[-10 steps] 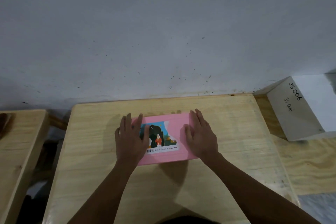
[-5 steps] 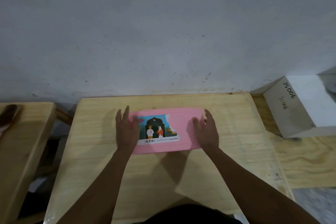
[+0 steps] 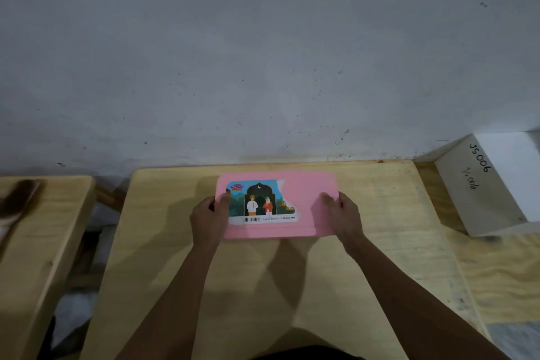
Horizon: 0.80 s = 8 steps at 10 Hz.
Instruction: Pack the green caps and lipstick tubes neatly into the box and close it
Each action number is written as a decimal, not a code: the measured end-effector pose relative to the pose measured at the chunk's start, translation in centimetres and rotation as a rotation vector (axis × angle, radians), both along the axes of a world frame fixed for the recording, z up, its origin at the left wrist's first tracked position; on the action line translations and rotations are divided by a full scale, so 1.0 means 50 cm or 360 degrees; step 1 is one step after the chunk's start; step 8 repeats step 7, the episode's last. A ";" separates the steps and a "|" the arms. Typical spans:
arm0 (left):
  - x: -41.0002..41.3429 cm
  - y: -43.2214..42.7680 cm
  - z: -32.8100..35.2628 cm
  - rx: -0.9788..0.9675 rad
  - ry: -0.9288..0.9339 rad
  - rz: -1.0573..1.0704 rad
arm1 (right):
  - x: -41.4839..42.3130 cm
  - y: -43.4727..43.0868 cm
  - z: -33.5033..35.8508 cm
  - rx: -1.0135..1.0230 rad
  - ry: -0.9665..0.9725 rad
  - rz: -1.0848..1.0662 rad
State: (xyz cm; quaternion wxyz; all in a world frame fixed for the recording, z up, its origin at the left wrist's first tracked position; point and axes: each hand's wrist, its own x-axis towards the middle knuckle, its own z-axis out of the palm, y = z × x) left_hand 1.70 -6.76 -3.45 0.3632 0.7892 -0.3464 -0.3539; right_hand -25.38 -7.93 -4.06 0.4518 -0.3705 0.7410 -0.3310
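Observation:
A flat pink box (image 3: 304, 204) with a colourful torn sticker on its lid lies shut on the wooden table (image 3: 380, 257), near the far edge. My left hand (image 3: 208, 221) grips the box's left end, thumb on the lid. My right hand (image 3: 342, 215) grips the right end the same way, thumb on top. No green caps or lipstick tubes show outside the box; its inside is hidden.
A white block (image 3: 493, 184) marked "JS006" sits on a plywood surface at the right. A second wooden table (image 3: 43, 242) stands at the left with a dark blurred object (image 3: 17, 202) on it. A grey wall rises just behind.
Both hands slid outward from lying flat on the lid to gripping the box's two ends. The box now sits a little farther from me.

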 end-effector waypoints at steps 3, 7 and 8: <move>0.004 -0.137 -0.015 0.0065 -0.0019 -0.0057 | -0.003 -0.134 0.006 -0.0019 0.0057 0.0010; -0.014 -0.131 0.009 0.0070 -0.0016 -0.0031 | 0.020 -0.130 0.015 0.0048 0.0531 0.0171; -0.014 -0.131 0.009 0.0070 -0.0016 -0.0031 | 0.020 -0.130 0.015 0.0048 0.0531 0.0171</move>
